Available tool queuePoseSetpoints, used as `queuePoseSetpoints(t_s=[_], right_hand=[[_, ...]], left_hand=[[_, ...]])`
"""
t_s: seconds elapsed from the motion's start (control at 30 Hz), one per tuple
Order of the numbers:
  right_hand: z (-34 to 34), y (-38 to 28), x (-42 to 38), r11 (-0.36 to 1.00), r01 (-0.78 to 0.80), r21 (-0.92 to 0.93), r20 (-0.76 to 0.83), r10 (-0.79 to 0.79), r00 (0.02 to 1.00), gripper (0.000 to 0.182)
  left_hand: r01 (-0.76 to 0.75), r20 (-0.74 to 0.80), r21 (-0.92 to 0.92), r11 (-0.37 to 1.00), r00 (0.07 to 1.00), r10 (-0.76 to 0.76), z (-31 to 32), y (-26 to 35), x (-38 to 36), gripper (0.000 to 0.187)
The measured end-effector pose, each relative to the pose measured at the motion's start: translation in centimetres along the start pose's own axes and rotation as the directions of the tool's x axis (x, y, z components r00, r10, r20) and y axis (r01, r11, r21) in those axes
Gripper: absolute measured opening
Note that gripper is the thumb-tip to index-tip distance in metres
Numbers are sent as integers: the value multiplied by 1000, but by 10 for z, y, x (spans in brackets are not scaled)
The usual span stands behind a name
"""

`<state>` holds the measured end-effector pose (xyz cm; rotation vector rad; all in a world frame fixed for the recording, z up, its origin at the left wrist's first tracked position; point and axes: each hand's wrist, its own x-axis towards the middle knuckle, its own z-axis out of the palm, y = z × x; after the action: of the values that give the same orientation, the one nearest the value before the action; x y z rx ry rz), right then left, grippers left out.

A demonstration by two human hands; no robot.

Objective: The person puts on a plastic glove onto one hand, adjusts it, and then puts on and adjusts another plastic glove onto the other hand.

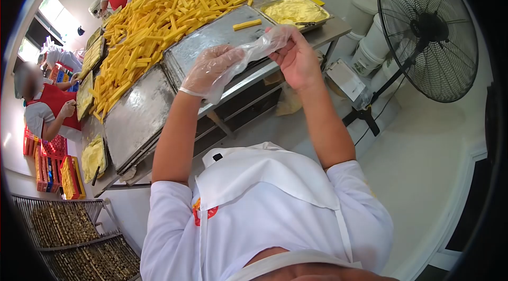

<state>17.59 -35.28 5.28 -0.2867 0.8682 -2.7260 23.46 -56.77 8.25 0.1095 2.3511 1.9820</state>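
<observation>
A clear plastic glove covers my left hand, whose fingers are bent around part of the loose clear plastic. Bare and at the other end of that plastic, my right hand pinches it between thumb and fingers. Both hands are in the air in front of the metal table's near edge. Beyond them one yellow stick lies on a flat metal tray. A large heap of yellow sticks is further left on the table.
A tray of pale yellow cream sits at the table's right end. A black fan and white buckets stand to the right. Co-workers in red aprons are at the left and far sides. Racks stand lower left.
</observation>
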Motion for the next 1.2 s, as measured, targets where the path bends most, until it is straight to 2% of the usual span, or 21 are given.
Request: queuePoseSetpoints(t_s=[0.03,0.07,0.1,0.17,0.2,0.27,0.37,0.5,0.53,0.6,0.67,0.7,0.73,0.8,0.87,0.9,0.97,1.07,1.1,1.17,1.2], right_hand=[[2,-9,-4,997,-75,-10,6,75,997,28],[1,-12,-5,994,-89,-68,19,90,996,30],[0,-14,-6,987,-101,-126,32,105,994,33],[-8,-14,-7,944,9,-329,84,20,996,39],[-10,-18,-8,857,80,-510,92,-38,995,49],[-10,-31,-16,860,84,-503,154,-7,988,48],[-3,-27,-34,806,111,-581,220,25,975,43],[-25,-22,-13,804,-73,-591,-19,76,997,34],[-26,-26,-11,891,-42,-452,-68,12,998,21],[-36,-38,-5,930,-55,-364,-97,21,995,19],[-38,-51,1,958,-55,-280,-132,18,991,15],[-43,-57,4,947,-61,-315,-142,17,990,15],[-48,-63,8,934,-72,-351,-153,19,988,15],[-54,-70,18,893,-82,-442,-194,-6,981,15],[-50,-72,22,835,-94,-543,-256,-58,965,16],[-47,-71,22,824,-101,-557,-243,-45,969,15],[-39,-67,25,804,-113,-584,-207,-12,978,14],[-31,-50,41,819,-87,-567,-129,16,992,22],[-26,-48,47,798,-71,-599,-113,4,994,22],[-19,-48,58,754,-36,-656,-73,-16,997,22],[-19,-49,65,701,1,-713,-40,-42,998,20]], left_hand=[[17,-7,109,994,1000,-16,-4,4,-2,32],[-69,-21,250,966,997,76,-2,4,-1,37],[-73,4,255,964,997,74,-2,3,0,38],[-81,57,262,962,996,68,-2,1,3,40],[-52,23,289,956,999,48,-2,2,4,41],[6,-47,336,942,999,10,-1,7,6,41],[22,-39,222,975,999,-14,1,15,5,43],[61,103,341,938,989,-101,-8,21,13,46],[8,96,331,943,994,-42,-10,19,18,45],[-102,87,309,946,993,78,-14,9,30,44],[-34,94,176,984,995,18,-22,4,49,40],[5,102,104,995,995,-16,-27,3,58,39],[86,63,314,946,992,-112,-33,14,62,37],[-92,-30,432,897,993,116,-46,1,79,31],[-273,-134,493,826,914,382,-54,2,86,29],[-342,-184,463,818,866,466,-60,2,84,44],[-399,-223,364,842,840,495,-56,27,73,47],[-519,60,393,759,838,543,-23,47,52,50],[-510,59,308,803,853,519,-8,25,59,48],[-364,226,728,581,927,298,-4,47,52,36],[-292,197,698,654,956,216,-13,47,62,34]])
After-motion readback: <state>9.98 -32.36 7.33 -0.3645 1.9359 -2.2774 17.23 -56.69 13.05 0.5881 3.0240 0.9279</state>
